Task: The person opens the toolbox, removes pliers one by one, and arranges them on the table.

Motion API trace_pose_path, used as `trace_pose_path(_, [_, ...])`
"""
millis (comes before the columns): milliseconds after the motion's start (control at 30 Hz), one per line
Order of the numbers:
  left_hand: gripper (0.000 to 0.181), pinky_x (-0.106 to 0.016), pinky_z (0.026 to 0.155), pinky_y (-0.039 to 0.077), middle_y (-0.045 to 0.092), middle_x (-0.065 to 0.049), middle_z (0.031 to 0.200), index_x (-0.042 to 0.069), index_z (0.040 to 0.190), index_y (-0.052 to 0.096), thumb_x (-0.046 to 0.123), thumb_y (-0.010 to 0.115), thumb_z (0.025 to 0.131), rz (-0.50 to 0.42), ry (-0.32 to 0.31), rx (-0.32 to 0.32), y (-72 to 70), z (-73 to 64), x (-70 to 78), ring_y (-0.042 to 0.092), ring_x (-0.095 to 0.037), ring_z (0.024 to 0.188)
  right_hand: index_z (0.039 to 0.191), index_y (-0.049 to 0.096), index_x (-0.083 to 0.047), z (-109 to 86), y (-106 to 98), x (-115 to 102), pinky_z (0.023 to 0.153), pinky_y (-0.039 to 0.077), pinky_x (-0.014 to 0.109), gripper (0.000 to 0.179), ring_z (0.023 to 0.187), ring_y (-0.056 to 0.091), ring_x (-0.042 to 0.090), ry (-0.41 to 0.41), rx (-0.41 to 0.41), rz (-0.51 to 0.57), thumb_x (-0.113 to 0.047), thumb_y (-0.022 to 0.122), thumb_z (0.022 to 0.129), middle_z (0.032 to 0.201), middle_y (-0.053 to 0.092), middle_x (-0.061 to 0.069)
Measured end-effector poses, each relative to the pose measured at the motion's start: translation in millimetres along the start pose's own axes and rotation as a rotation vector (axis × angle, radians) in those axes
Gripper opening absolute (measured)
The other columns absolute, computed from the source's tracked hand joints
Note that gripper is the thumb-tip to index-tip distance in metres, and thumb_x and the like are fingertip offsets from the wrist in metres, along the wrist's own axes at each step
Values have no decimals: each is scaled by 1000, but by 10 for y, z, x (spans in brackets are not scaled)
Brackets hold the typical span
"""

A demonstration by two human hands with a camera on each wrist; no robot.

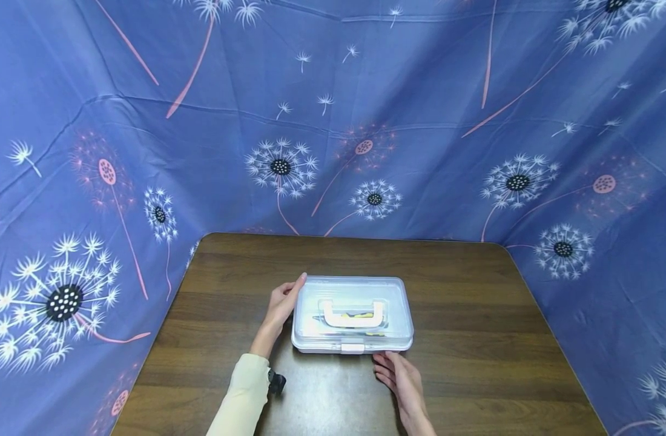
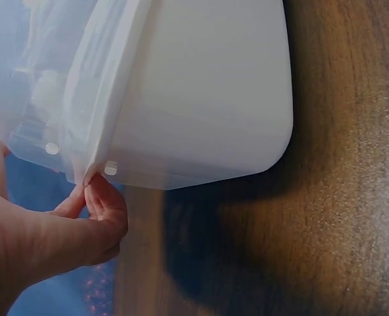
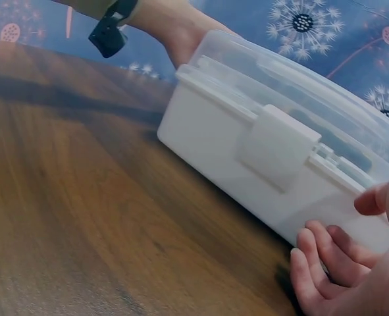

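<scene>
A storage box [image 1: 306,330] with a clear lid, white base, white carrying handle [image 1: 353,322] and front latch [image 1: 352,349] sits on the table. Through the lid, blurred yellow and dark items show inside; their kind is unclear. My left hand [image 1: 281,306] holds the box's back left corner, its fingertips [image 2: 97,187] bent against the rim below the lid. At the front right, my right hand [image 1: 402,381] is beside the box. Its fingertips [image 3: 312,230] touch or nearly touch the lower front wall, loosely bent, with the thumb apart. The latch [image 3: 280,148] lies flat against the front.
The brown wooden table [image 1: 474,339] extends around the box on all sides. A blue cloth [image 1: 420,91] with dandelion prints hangs behind and at both sides. A small black device [image 1: 276,383] is worn on the left wrist.
</scene>
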State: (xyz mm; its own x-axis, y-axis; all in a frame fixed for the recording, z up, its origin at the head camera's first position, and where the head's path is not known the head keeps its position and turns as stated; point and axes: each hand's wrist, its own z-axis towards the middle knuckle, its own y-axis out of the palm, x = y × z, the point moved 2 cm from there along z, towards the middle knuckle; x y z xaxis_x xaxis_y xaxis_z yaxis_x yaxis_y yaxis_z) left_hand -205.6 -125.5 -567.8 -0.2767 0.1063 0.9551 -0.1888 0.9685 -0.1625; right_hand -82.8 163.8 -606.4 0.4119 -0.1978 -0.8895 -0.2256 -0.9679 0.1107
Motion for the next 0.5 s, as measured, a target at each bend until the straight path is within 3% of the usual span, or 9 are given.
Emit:
trace_pose_path(133, [67, -29, 81, 46, 64, -8, 99, -3, 122, 68, 57, 68, 94, 0, 14, -3, 5, 11, -5, 56, -19, 92, 123, 62, 9, -23, 73, -7, 79, 58, 30, 39, 92, 72, 21, 2, -63, -48, -24, 56, 104, 111, 75, 18])
trace_pose_path(267, [72, -32, 87, 47, 66, -11, 108, -4, 126, 66, 60, 67, 93, 7, 17, -12, 5, 13, -15, 58, -22, 99, 120, 65, 7, -47, 138, -19, 81, 58, 31, 38, 95, 72, 22, -3, -144, -74, -26, 58, 103, 113, 74, 19])
trace_pose_path(500, [78, -37, 92, 48, 65, -14, 115, -5, 130, 63, 63, 66, 93, -1, 16, -32, 2, 20, -43, 60, -25, 104, 122, 61, 7, -63, 221, -33, 86, 57, 34, 43, 101, 71, 25, -7, -250, -92, -32, 56, 105, 116, 73, 21])
